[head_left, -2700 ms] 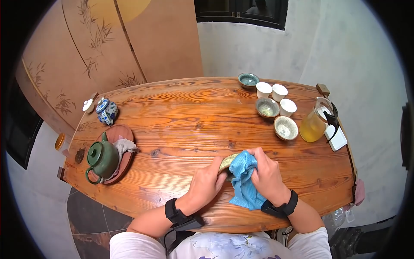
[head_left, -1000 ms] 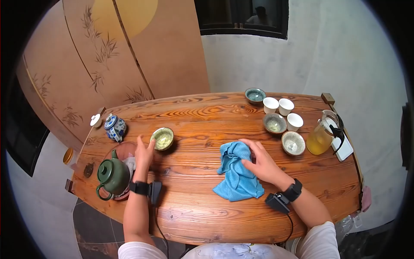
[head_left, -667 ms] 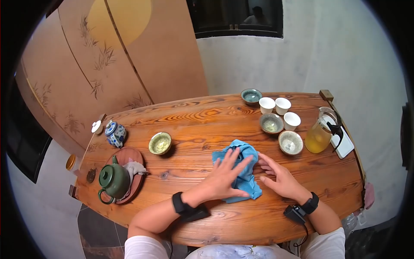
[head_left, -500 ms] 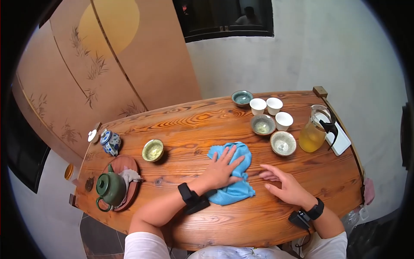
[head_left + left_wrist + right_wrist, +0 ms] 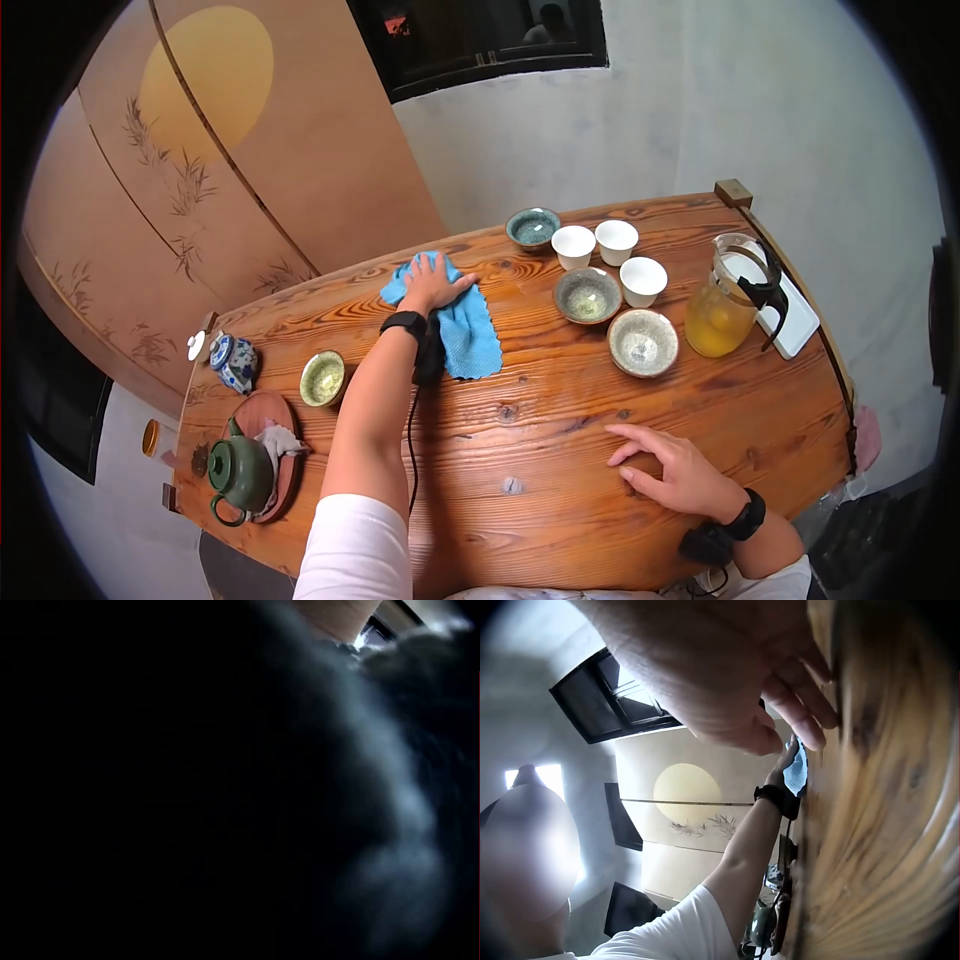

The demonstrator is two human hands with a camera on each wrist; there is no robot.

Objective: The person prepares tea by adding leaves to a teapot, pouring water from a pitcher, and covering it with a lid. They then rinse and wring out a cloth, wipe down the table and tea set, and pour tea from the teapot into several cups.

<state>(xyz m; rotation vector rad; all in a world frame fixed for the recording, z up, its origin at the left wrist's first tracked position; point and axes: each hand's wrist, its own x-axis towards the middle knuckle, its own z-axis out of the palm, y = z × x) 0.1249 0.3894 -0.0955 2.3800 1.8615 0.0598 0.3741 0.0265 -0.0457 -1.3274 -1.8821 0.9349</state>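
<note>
My left hand point(image 5: 432, 284) reaches to the far side of the wooden table point(image 5: 560, 530) and presses a blue cloth point(image 5: 470, 335) against the top, fingers spread out. The left wrist view is almost wholly dark and blurred. My right hand point(image 5: 664, 466) rests at the near right with loosely bent fingers and nothing in it; the right wrist view shows its fingertips right at the wood. A greenish bowl point(image 5: 323, 377) stands upright left of my left forearm. To the cloth's right are a teal bowl point(image 5: 533, 229), a grey bowl point(image 5: 587, 296) and a pale speckled bowl point(image 5: 643, 343).
White cups point(image 5: 643, 281) stand among the bowls. A glass pitcher point(image 5: 721, 315) of yellow liquid stands beside a white tray point(image 5: 790, 320) at the right. At the left are a green teapot point(image 5: 238, 474) on a round reddish tray point(image 5: 262, 408) and a blue-and-white pot point(image 5: 234, 361).
Both hands held the greenish bowl and cloth; my left hand has set the bowl down at left. It has since slid the cloth to the far side, while my right hand let go of it.
</note>
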